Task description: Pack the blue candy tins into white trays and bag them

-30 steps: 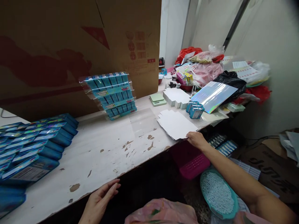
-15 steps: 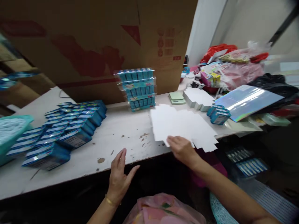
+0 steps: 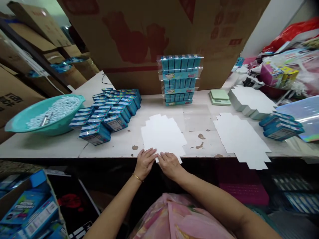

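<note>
A flat white die-cut box blank [image 3: 163, 132] lies on the table in front of me, its near edge by the table's front. My left hand [image 3: 146, 163] is closed on that near edge, with a thin gold bangle at the wrist. Beside it my right hand [image 3: 170, 165] grips the same edge, the fingertips of both hands almost meeting. The thumbs are partly hidden. Farther right, another white box blank [image 3: 240, 137] lies flat and juts over the front edge.
To the left stand rows of blue boxes [image 3: 119, 111] and a turquoise basin [image 3: 57, 127] of small wrapped pieces. Stacked blue packs [image 3: 179, 81] lean near the big carton [image 3: 139, 36]. Rightward are a green scale [image 3: 220, 97], a blank stack [image 3: 254, 99] and several blue boxes [image 3: 281, 126].
My right hand has brought one white blank leftward from the others, and my left hand has closed on its near edge. The view has swung left.
</note>
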{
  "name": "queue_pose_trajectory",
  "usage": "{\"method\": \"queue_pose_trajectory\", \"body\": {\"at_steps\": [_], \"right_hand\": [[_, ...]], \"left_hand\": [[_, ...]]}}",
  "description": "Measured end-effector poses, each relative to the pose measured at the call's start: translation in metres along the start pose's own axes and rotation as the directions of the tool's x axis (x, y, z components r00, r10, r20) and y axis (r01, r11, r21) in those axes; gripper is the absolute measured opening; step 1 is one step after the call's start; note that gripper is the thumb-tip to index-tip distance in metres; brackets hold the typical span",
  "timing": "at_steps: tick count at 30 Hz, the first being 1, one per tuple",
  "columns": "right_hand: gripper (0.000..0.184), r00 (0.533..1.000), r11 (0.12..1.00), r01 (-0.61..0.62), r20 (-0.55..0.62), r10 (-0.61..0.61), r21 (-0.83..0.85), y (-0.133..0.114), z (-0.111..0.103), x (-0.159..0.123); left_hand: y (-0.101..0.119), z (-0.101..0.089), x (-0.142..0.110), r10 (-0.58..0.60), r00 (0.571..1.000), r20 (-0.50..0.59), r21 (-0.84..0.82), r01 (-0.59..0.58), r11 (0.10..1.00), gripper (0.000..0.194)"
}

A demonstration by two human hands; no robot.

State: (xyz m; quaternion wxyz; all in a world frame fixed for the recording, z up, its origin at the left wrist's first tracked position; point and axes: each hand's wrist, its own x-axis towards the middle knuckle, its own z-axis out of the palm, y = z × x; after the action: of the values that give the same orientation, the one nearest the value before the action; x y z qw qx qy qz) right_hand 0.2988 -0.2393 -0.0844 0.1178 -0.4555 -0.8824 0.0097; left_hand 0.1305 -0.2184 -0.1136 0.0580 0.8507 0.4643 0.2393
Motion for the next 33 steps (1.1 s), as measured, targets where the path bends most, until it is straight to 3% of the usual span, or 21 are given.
{"method": "queue_pose_trajectory", "body": {"at_steps": [4,6,10,13,16,20,23,26,29,33], "right_hand": [[0.057,0.984,0.967,0.131,0.091,-0.154,0.22,0.029,-0.024,-0.008],[0.07,0.974,0.962,0.156,0.13,-0.188,0.223,0.052,-0.034,-0.016],[0.065,0.958,0.974,0.171,0.203,-0.2,0.151,0.086,-0.034,-0.03],[0.057,0.949,0.953,0.235,0.166,-0.267,0.189,0.094,-0.024,-0.035],[0.03,0.967,0.939,0.235,0.038,-0.252,0.252,0.097,-0.019,-0.035],[0.02,0.987,0.964,0.149,-0.087,-0.133,0.218,0.09,-0.029,-0.019],[0.018,0.982,0.982,0.19,0.004,-0.19,0.019,0.071,-0.041,0.001],[0.017,0.962,0.959,0.252,0.138,-0.234,-0.132,0.052,-0.043,0.02],[0.018,0.951,0.947,0.269,0.206,-0.232,-0.177,0.043,-0.036,0.031],[0.021,0.939,0.938,0.308,0.211,-0.273,-0.16,0.043,-0.028,0.04]], "left_hand": [[-0.018,-0.012,0.0,0.04,0.996,0.078,-0.161,-0.027,0.987,0.027],[-0.027,-0.016,-0.002,0.081,0.99,0.119,-0.218,-0.053,0.975,0.028],[-0.034,-0.02,-0.003,0.068,0.984,0.167,-0.25,-0.025,0.968,0.026],[-0.034,-0.02,-0.003,0.058,0.979,0.195,-0.263,-0.005,0.965,0.026],[-0.032,-0.022,-0.001,0.056,0.978,0.2,-0.257,-0.003,0.966,0.025],[-0.011,-0.033,0.016,0.013,0.983,0.185,-0.137,0.013,0.991,0.024],[0.015,-0.042,0.038,-0.027,0.962,0.271,0.096,0.001,0.995,0.024],[0.03,-0.043,0.054,-0.091,0.915,0.393,0.255,-0.014,0.967,0.024],[0.03,-0.039,0.058,-0.098,0.896,0.434,0.242,-0.011,0.97,0.025],[0.031,-0.034,0.054,-0.138,0.908,0.396,0.235,0.045,0.971,0.022]]}}
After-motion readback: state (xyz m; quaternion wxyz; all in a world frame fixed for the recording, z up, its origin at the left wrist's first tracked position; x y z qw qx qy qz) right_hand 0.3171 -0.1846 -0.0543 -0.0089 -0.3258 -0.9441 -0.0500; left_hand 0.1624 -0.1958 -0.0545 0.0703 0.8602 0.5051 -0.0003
